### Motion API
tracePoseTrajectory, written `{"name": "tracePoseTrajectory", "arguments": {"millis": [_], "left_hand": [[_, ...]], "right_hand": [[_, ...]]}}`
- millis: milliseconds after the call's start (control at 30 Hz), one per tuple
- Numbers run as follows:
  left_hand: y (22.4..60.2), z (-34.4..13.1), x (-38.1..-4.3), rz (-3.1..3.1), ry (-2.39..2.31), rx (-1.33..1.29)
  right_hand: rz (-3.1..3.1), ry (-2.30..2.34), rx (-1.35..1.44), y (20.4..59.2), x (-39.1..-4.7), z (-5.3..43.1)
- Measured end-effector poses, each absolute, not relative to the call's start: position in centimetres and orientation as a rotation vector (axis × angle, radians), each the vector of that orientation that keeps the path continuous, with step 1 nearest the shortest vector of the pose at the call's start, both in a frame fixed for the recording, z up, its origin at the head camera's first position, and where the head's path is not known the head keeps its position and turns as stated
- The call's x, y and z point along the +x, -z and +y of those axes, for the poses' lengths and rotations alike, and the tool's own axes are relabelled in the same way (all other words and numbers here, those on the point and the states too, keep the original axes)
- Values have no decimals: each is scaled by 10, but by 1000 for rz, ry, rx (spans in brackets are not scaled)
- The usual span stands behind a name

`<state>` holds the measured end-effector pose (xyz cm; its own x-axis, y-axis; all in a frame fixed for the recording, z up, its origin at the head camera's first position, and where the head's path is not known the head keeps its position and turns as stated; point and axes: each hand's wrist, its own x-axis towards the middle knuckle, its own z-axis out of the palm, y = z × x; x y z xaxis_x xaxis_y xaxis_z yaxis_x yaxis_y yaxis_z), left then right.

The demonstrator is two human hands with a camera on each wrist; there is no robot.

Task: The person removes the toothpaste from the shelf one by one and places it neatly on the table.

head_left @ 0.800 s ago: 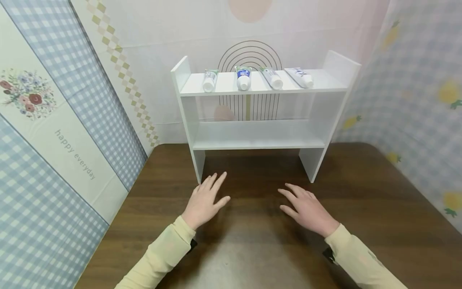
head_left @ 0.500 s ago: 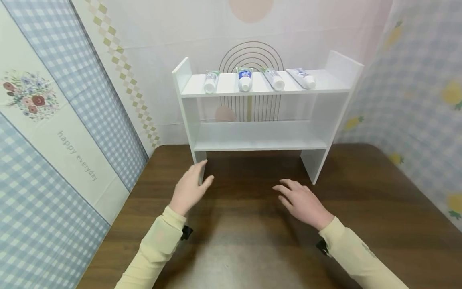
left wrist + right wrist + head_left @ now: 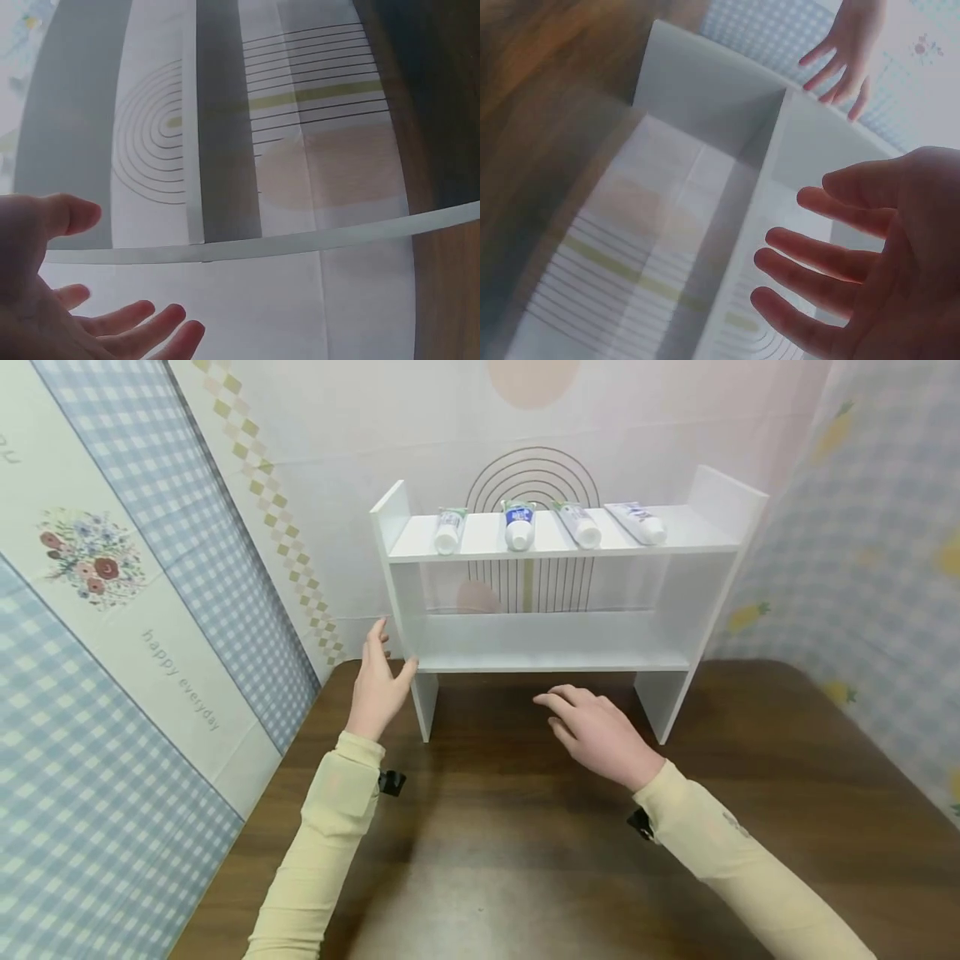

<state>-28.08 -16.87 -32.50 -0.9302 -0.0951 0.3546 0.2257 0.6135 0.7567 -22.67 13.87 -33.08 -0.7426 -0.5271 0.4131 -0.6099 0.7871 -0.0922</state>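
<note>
A white two-tier shelf [image 3: 555, 652] stands on the brown table. On its top board lie several toothpaste tubes, caps toward me: one at the left [image 3: 448, 531], a blue-labelled one [image 3: 519, 525], a third [image 3: 577, 525] and one at the right [image 3: 637, 522]. My left hand [image 3: 378, 685] is raised beside the shelf's left side panel, thumb apart from the fingers, holding nothing. In the left wrist view its fingers straddle the panel's edge without a clear grip. My right hand [image 3: 596, 731] hovers in front of the lower board, fingers loosely bent, nothing in it.
The brown table [image 3: 480, 860] spreads out in front of the shelf. A patterned cloth [image 3: 540, 427] hangs behind it. Blue-checked cloth [image 3: 187, 568] lines the left side, and a pale checked curtain [image 3: 885, 543] the right.
My left hand has risen forward and left, from over the table to beside the shelf's left panel. My right hand has moved forward and slightly left. The tubes stay in place.
</note>
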Motion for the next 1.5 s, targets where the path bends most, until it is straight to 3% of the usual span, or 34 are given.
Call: {"name": "tracePoseTrajectory", "arguments": {"millis": [700, 1033, 1500], "left_hand": [[278, -153, -330, -2152, 1444, -200], [287, -152, -331, -2269, 1244, -194], [301, -146, -327, -2162, 1042, -115]], "right_hand": [[-2517, -184, 951, 247, -253, 82], [-2416, -208, 908, 207, -261, 65], [-2329, -133, 794, 184, -273, 26]]}}
